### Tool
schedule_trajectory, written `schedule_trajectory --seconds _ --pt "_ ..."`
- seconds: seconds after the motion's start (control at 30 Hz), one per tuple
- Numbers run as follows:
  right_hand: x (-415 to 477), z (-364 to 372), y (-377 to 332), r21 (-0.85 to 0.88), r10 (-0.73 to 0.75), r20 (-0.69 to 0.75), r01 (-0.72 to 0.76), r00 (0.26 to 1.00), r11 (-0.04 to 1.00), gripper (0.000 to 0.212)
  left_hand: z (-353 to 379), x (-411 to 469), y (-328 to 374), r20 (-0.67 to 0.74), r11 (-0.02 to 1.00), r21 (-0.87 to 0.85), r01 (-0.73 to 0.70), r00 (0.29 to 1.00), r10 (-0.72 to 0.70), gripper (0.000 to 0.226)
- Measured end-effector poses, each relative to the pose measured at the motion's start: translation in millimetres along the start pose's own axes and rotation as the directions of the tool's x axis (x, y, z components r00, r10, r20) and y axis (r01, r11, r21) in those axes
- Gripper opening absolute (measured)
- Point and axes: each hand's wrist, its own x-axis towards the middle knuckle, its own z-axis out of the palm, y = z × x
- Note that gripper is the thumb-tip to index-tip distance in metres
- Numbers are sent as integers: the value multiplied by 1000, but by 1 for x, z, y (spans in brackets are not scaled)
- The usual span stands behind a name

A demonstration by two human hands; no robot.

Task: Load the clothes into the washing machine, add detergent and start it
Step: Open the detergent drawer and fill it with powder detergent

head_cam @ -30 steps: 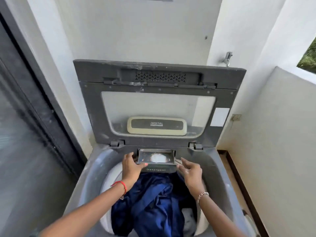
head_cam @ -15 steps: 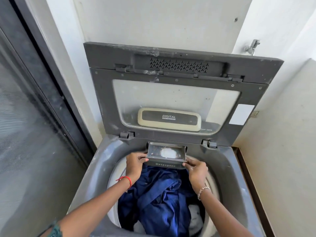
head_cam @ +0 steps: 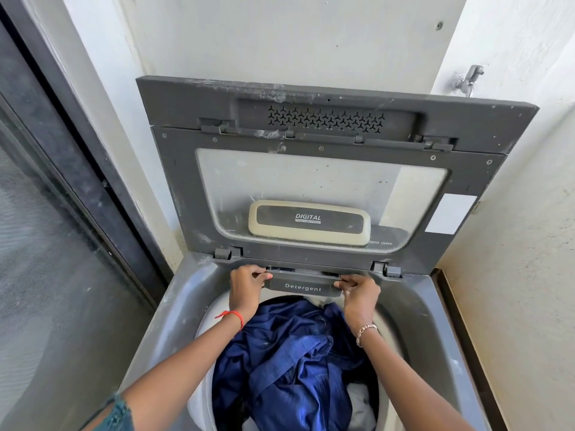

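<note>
Left hand [head_cam: 247,283] and right hand [head_cam: 357,290] each curl round an end of the detergent drawer [head_cam: 303,287], which sits almost flush in its slot.

The blue clothes [head_cam: 289,353] lie in the tub below. An uneven push could skew and jam the drawer, or nip fingertips against the housing. The raised lid [head_cam: 311,188] stands just behind the knuckles, leaving little room there.

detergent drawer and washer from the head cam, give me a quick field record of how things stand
drawer: detergent drawer nearly closed, thin gap behind its front
left hand: left hand grips the drawer's left end
right hand: right hand pinches its right end
lid: lid raised upright
load: blue clothes in the drum, white item beneath
wall: tap upper right
</note>
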Motion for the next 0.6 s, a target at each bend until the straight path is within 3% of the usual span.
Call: schedule_trajectory --seconds 0.17,0.4,0.6 --pt "-2 1 1 -50 -77 5 78 997 996 18 0 3 -7 9 999 34 -30 1000 29 7" --pt "6 0 -1 -71 -78 -61 74 995 995 41 9 8 -14 -4 996 65 -53 999 54 12" --pt "3 -6 -10 -339 -203 12 195 979 921 27 9 2 -4 -32 973 229 -17 999 24 23"
